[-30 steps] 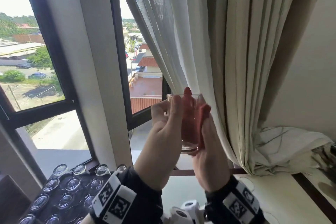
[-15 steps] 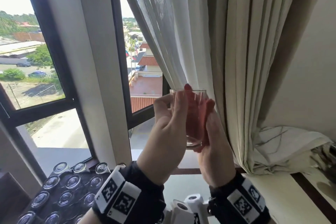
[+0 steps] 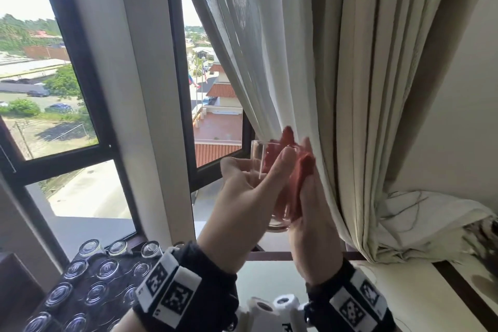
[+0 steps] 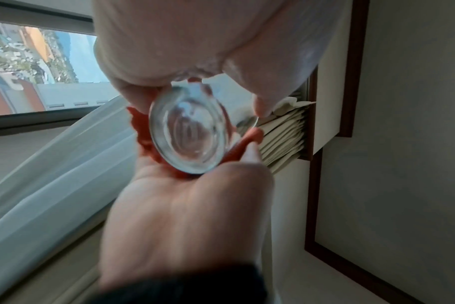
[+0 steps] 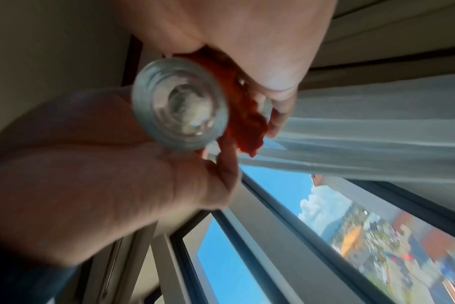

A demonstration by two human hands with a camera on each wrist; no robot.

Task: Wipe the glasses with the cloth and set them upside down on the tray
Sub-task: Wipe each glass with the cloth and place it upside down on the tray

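Note:
A clear glass is held upright in front of the window and curtain. My left hand grips it, thumb on the near side and fingers round the wall. My right hand holds a red cloth against the glass's right side. The left wrist view looks at the thick glass base, with the cloth between it and the right palm. The right wrist view shows the base and the cloth under my right fingers. A dark tray lies at the lower left.
Several glasses stand upside down on the tray, one of them at the back. A cream curtain hangs just right of my hands, bunched on the sill. Dark window frames stand behind. A white ledge runs below my wrists.
The glass stays at about the same height. My left fingers have shifted round its wall, and my right hand has slid the cloth along its side, so my fingertips now show above the cloth.

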